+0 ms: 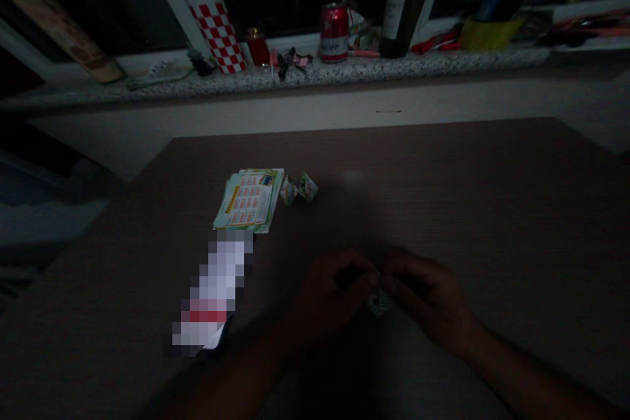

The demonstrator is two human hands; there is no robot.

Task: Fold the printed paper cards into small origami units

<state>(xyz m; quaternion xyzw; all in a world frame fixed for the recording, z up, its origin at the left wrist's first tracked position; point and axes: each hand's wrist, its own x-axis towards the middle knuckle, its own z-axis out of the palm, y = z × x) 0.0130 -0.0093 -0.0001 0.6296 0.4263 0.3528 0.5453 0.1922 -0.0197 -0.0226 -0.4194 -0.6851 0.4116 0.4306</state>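
Observation:
Low over the table, my left hand and my right hand meet fingertip to fingertip. Between them they pinch a small folded piece of paper, printed and pale; its upper part is hidden by the fingers. Both hands are closed, thumb against forefinger. Farther up the table lie two small folded paper pieces with green and white print. They are beside a stack of printed paper sheets, whose top sheet bears calendar-like grids. The light is dim, so the folds in my fingers are hard to make out.
A phone with a lit, pixelated screen lies left of my hands on the wooden table. Behind, a speckled stone sill carries a red can, a checkered bottle, a dark bottle and a yellow container.

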